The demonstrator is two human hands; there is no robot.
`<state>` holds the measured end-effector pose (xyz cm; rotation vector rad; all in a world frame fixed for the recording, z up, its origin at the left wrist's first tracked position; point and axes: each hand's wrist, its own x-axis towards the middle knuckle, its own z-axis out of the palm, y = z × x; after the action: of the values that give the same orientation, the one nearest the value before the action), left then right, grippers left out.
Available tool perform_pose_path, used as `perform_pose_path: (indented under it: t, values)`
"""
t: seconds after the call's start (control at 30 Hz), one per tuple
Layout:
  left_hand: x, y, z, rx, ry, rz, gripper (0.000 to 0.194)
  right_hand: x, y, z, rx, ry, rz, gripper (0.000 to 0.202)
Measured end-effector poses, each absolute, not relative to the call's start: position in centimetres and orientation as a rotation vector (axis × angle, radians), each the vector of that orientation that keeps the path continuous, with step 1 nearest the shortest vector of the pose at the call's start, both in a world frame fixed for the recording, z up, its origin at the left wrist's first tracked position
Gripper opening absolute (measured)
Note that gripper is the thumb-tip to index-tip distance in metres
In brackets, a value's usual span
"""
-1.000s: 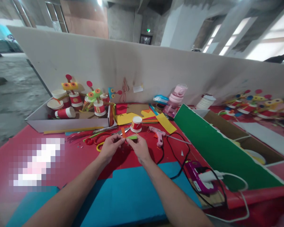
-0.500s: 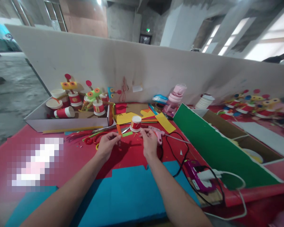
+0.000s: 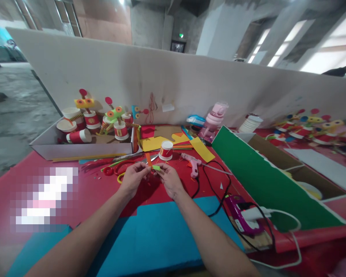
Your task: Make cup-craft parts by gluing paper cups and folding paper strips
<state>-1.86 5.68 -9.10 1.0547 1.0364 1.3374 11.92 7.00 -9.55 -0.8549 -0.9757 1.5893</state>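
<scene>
Left hand (image 3: 135, 179): I have the orange strip (image 3: 148, 159) pinched between thumb and fingers, its free end standing up above my fingertips.
Right hand (image 3: 170, 180): I am grasping the green strip (image 3: 156, 168) at my fingertips, its bright end pointing left toward the orange.
Strips: the 2 pieces meet, or very nearly, between my hands over the red tabletop (image 3: 103, 200); whether they are stuck together I cannot tell.
Paper cup (image 3: 166, 151): upright just beyond my fingers, touched by neither hand.
Glue gun (image 3: 193, 163): lying to the right of the cup, out of my grip.
Step in hand: I judge that I am lining up the 2 strips end against end.
Next move: it calls for a steady left pinch and a small right-hand adjustment, so the ends sit square without bending.
Change from 0.5 s ago: my hands were apart then and the green strip lay between them, unheld; now my right hand has it, close against the orange.
</scene>
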Motion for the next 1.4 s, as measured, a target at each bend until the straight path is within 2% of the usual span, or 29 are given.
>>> perform_pose_path:
  t: [0.2, 0.5, 0.77, 0.9, 1.03, 1.4]
  values:
    - [-1.73, 5.49, -8.71, 1.065, 1.074, 1.342, 0.021, 11.81, 6.86, -9.70, -0.908, -1.035, 1.530, 0.030]
    - [-1.52, 5.34, -8.62, 1.045, 1.089, 1.353, 0.020, 11.69, 6.81, -9.93, -0.898, -1.026, 1.493, 0.025]
    - [-1.53, 5.44, -8.94, 1.014, 1.107, 1.344, 0.023, 11.93, 6.70, -9.68, -0.990, -1.188, 1.300, 0.024]
    - [-1.70, 5.27, -8.76, 1.020, 1.018, 1.319, 0.021, 12.07, 6.63, -9.40, -1.012, -1.227, 1.203, 0.023]
    - [-1.59, 4.90, -8.24, 1.017, 0.906, 1.259, 0.029, 11.96, 6.53, -9.26, -1.026, -1.136, 1.149, 0.025]
    - [-1.93, 5.57, -8.96, 1.241, 1.141, 1.298, 0.022, 12.33, 6.94, -9.51, -0.970, -1.256, 1.242, 0.027]
